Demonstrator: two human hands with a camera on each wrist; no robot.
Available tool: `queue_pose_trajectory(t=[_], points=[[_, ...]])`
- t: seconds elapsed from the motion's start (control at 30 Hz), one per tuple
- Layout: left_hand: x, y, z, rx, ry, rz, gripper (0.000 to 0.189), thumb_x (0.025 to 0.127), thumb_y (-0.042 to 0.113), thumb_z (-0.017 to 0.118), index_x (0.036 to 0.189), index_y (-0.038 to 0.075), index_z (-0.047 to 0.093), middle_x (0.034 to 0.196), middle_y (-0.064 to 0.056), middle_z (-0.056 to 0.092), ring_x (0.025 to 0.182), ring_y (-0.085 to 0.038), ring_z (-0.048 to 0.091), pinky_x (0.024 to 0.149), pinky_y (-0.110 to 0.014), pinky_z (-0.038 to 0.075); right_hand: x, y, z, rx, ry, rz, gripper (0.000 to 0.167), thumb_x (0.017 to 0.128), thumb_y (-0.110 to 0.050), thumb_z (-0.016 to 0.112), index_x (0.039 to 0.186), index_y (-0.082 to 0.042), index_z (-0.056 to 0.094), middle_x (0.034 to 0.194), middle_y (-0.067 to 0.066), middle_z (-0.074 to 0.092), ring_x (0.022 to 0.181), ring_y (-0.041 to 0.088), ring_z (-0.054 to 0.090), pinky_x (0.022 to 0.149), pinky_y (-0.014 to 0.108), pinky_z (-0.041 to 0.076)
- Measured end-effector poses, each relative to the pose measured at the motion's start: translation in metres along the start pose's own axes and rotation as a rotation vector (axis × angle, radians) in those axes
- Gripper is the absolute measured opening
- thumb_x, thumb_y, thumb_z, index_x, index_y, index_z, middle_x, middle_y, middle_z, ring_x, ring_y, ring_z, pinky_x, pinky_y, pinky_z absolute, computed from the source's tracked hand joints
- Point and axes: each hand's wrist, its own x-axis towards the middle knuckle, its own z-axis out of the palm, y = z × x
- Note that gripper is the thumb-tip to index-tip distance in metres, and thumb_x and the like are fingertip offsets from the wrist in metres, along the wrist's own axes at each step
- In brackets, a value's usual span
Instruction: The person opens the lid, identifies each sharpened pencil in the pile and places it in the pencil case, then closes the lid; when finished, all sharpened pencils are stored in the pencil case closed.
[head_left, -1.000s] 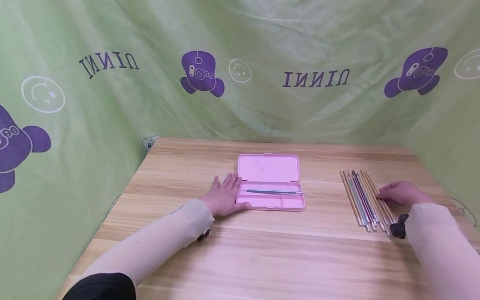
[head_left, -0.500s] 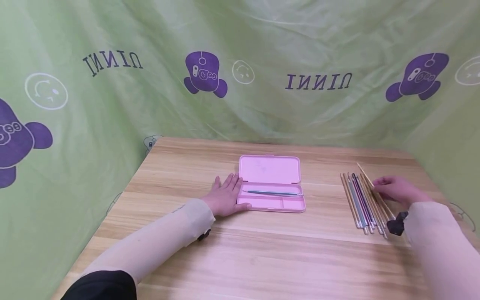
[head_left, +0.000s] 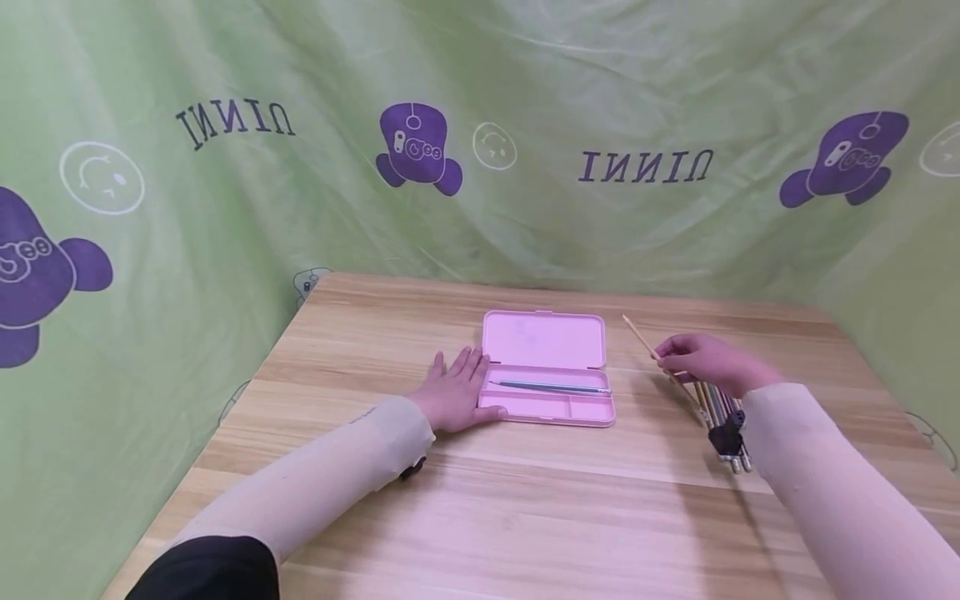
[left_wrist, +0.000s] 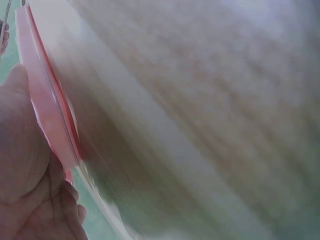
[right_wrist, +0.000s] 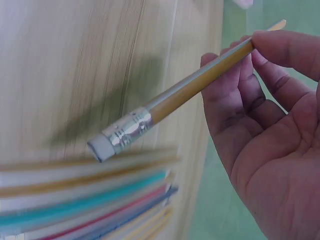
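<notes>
My right hand (head_left: 716, 364) pinches a yellow pencil (head_left: 640, 335) between thumb and fingers, held above the table to the right of the case. In the right wrist view, the pencil's white eraser (right_wrist: 102, 147) and metal band point down to the left. A pink pencil case (head_left: 543, 340) lies with its lid folded back, and one teal pencil (head_left: 553, 387) lies in its upper compartment. My left hand (head_left: 453, 398) rests against the case's left side, fingers straight and thumb along the front corner. Below the right hand lie several pencils (right_wrist: 85, 205), partly hidden by hand and wrist.
The wooden table (head_left: 480, 508) runs to a green curtain (head_left: 525, 233) behind it and at both sides. A smaller walled section (head_left: 592, 409) takes up the case's front right corner. A black wrist device (head_left: 726, 435) hangs low over the pencil pile.
My right hand has drawn a yellow pencil out of the pile, lifted it and carried it left towards the case. The left hand and the case stay in place.
</notes>
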Motion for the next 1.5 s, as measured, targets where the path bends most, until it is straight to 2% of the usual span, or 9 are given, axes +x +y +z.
queue_pose_trajectory(t=[0.17, 0.33, 0.73, 1.0, 1.2, 1.5], points=[[0.0, -0.001, 0.001, 0.002, 0.006, 0.002, 0.108, 0.096, 0.082, 0.032, 0.165, 0.003, 0.005, 0.171, -0.015, -0.005, 0.157, -0.031, -0.005, 0.122, -0.063, -0.003, 0.012, -0.016, 0.017, 0.024, -0.023, -0.039, 0.034, 0.104, -0.005, 0.056, 0.126, 0.019, 0.05, 0.112, 0.017, 0.064, 0.094, 0.017, 0.063, 0.085, 0.029, 0.057], [-0.002, 0.0, -0.001, 0.008, 0.006, -0.005, 0.107, 0.096, 0.081, 0.032, 0.166, 0.004, 0.006, 0.172, -0.014, -0.004, 0.157, -0.032, -0.004, 0.122, -0.063, -0.001, 0.023, -0.027, 0.032, 0.037, -0.051, -0.05, 0.032, 0.104, -0.004, 0.056, 0.125, 0.019, 0.052, 0.111, 0.019, 0.064, 0.095, 0.021, 0.064, 0.089, 0.036, 0.057], [-0.007, 0.004, -0.006, 0.005, -0.004, -0.019, 0.104, 0.098, 0.078, 0.035, 0.166, 0.004, 0.006, 0.172, -0.014, -0.003, 0.158, -0.031, -0.004, 0.122, -0.062, -0.002, 0.037, -0.035, 0.052, 0.049, -0.132, -0.042, 0.026, 0.101, -0.002, 0.055, 0.12, 0.016, 0.057, 0.107, 0.016, 0.066, 0.092, 0.02, 0.063, 0.089, 0.043, 0.057], [-0.005, 0.004, -0.004, -0.011, 0.0, -0.016, 0.104, 0.098, 0.078, 0.035, 0.166, 0.004, 0.005, 0.172, -0.013, -0.005, 0.158, -0.031, -0.005, 0.122, -0.062, -0.003, 0.041, -0.038, 0.057, 0.026, -0.143, -0.048, 0.024, 0.099, 0.001, 0.055, 0.117, 0.016, 0.058, 0.102, 0.013, 0.065, 0.089, 0.018, 0.062, 0.083, 0.036, 0.056], [-0.003, 0.002, -0.003, -0.017, -0.01, -0.026, 0.105, 0.097, 0.079, 0.035, 0.166, 0.005, 0.004, 0.172, -0.013, -0.006, 0.157, -0.029, -0.006, 0.122, -0.061, -0.004, 0.048, -0.051, 0.063, -0.085, -0.144, -0.113, 0.022, 0.096, 0.0, 0.057, 0.112, 0.013, 0.061, 0.095, 0.01, 0.063, 0.085, 0.017, 0.058, 0.077, 0.032, 0.052], [-0.007, 0.006, -0.007, 0.001, -0.008, -0.016, 0.104, 0.098, 0.077, 0.035, 0.166, 0.004, 0.006, 0.172, -0.014, -0.003, 0.158, -0.031, -0.004, 0.122, -0.062, -0.002, 0.068, -0.072, 0.08, -0.157, -0.178, -0.136, 0.016, 0.096, 0.0, 0.061, 0.108, 0.009, 0.067, 0.08, 0.004, 0.061, 0.067, 0.013, 0.051, 0.061, 0.025, 0.045]])
